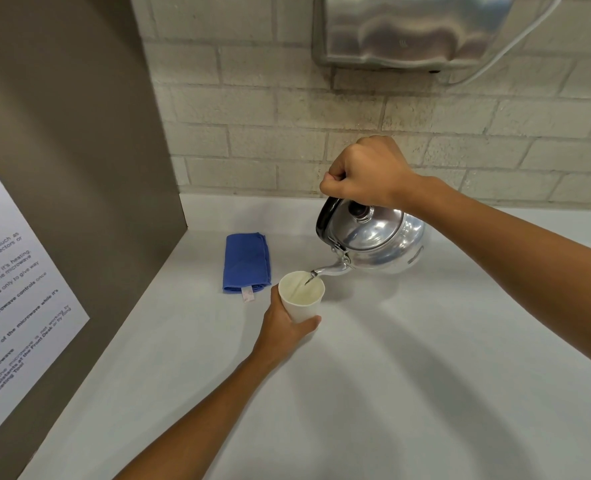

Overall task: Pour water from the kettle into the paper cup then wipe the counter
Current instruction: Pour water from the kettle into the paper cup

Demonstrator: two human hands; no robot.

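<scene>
Two hands, right (366, 171) gripping kettle (377, 242), left (283, 327) gripping paper cup (302, 299); sign (17, 296) wording: "microwave", "Front Desk".

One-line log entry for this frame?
phase: pouring | right hand: tilting kettle | left hand: holding paper cup | blue cloth: folded, untouched on counter

My kettle (373, 242) was shiny silver, with a black handle (322, 220) and a black lid knob (357, 210). The paper cup (302, 297) was plain white, cream-tinted inside. Toward the counter's back-left corner lay a solid blue cloth (246, 262) with a small white tag. The counter (391, 375) was plain white, the wall (252, 109) a pattern of off-white bricks, the side panel (79, 168) grey-brown
</scene>
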